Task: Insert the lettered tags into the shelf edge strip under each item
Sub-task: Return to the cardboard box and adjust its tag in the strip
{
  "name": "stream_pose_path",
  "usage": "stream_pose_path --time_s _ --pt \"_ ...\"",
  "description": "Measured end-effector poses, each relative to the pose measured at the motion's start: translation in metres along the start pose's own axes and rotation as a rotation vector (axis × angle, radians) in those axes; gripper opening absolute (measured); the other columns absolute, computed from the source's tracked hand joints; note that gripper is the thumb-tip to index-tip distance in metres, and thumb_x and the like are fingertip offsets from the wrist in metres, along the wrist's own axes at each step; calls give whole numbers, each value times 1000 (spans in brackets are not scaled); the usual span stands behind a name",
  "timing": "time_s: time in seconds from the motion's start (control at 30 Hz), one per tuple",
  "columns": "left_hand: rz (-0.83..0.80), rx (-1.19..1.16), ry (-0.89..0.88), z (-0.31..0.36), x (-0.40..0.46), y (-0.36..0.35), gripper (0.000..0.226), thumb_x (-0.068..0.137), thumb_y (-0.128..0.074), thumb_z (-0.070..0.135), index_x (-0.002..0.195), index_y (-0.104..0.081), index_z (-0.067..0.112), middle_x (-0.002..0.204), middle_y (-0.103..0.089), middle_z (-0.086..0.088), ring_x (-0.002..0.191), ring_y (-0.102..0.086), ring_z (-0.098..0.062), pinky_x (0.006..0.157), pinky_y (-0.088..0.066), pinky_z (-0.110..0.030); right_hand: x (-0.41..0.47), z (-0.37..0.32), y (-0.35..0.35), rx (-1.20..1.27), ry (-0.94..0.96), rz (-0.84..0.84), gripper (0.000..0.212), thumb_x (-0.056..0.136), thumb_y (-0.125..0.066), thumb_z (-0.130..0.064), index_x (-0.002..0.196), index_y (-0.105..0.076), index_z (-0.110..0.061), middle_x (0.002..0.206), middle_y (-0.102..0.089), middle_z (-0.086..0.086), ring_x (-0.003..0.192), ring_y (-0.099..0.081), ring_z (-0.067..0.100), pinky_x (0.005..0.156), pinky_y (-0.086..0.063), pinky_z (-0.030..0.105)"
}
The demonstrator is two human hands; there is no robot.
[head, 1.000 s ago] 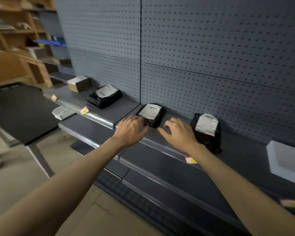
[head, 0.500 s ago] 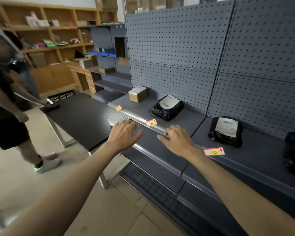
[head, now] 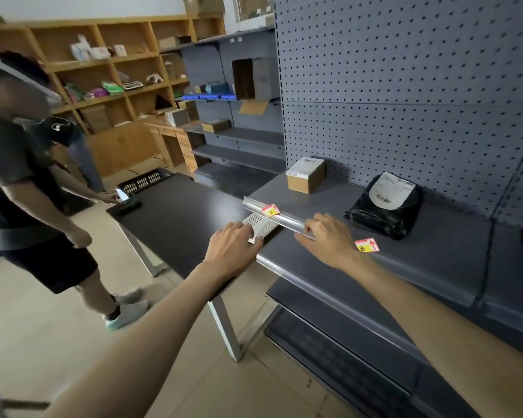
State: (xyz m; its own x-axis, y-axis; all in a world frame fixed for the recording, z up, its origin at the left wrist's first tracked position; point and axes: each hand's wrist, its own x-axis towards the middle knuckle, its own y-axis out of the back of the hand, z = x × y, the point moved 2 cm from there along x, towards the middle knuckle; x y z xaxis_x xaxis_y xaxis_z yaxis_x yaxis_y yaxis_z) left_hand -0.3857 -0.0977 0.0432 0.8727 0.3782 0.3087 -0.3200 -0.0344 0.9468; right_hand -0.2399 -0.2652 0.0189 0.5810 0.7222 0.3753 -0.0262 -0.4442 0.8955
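The open left hand (head: 234, 247) is being rested on a perforated white tray (head: 259, 227) on the black worktop (head: 175, 218), while the open right hand (head: 329, 239) is being held between two red-and-yellow lettered tags (head: 270, 210) (head: 366, 245) in the silvery shelf edge strip (head: 287, 218).

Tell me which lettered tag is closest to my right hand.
The tag below the black parcel, just beside your right hand; the other tag sits further left.

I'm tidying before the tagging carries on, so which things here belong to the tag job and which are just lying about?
Belong to the job:
shelf edge strip
two lettered tags
cardboard box
black parcel
white perforated tray

Just lying about:
black crate
phone on the black table
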Motion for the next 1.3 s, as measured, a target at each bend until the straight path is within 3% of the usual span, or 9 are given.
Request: stream_pose_path --time_s 0.17,0.33,0.43,0.67,0.87,0.97,1.1,1.3 --pt "-44 -8 -8 -68 50 -20 32 87 -43 43 87 -61 17 93 -66 -4 95 -57 -25 76 -44 -37 68 -17 -41 7 -15 -46 28 91 -58 -38 92 -64 -11 92 -61 6 84 -55 24 71 -48 38" --pt "-85 -55 -18 -119 102 -53 19 89 -51 35 89 -61 19 98 -66 -2 100 -57 -25 78 -44 -36 116 -21 -80 -35 -40 -28 19 89 -62 -30 92 -64 -11 89 -62 6 81 -58 25 63 -38 30" --pt "-140 -74 -72 -134 137 -76 16 87 -55 32 94 -62 19 102 -66 -2 103 -57 -25 80 -45 -37 136 -17 -101 -67 -105 -50 20 89 -61 -28 101 -61 -11 95 -64 7 85 -59 25 65 -46 34" --pt "-237 -165 -315 -135 219 -123 20 89 -57 29 102 -62 15 111 -65 -5 108 -57 -27 87 -48 -39 172 -16 -128 -141 -248 -43 22 90 -62 -24 108 -57 -14 103 -61 7 92 -59 23 69 -42 28" --pt "-258 -250 -464 -126 254 -162 24 88 -61 25 110 -64 16 116 -64 -5 113 -54 -26 92 -45 -40 190 -23 -147 -191 -331 3 15 96 -52 -22 105 -60 -13 99 -61 9 89 -57 27 67 -46 38" --pt "-231 -243 -519 -125 258 -179 19 90 -57 23 102 -65 10 110 -64 -7 111 -54 -26 83 -42 -38 189 -26 -156 -281 -341 1 11 95 -54 -16 95 -64 -12 88 -62 7 81 -57 27 60 -40 35" --pt "-196 -330 -529 -129 265 -188 22 92 -58 27 92 -69 8 101 -66 -8 105 -55 -27 81 -43 -39 187 -25 -160 -334 -434 -12 9 91 -58 -7 88 -64 -11 85 -60 5 79 -56 24 60 -48 35" --pt "-123 -240 -812 -126 268 -187 16 93 -56 17 91 -69 9 97 -66 -6 98 -53 -24 85 -44 -37 186 -21 -161 -342 -544 -47 10 91 -58 -5 91 -68 -6 95 -59 8 88 -55 23 72 -53 39"
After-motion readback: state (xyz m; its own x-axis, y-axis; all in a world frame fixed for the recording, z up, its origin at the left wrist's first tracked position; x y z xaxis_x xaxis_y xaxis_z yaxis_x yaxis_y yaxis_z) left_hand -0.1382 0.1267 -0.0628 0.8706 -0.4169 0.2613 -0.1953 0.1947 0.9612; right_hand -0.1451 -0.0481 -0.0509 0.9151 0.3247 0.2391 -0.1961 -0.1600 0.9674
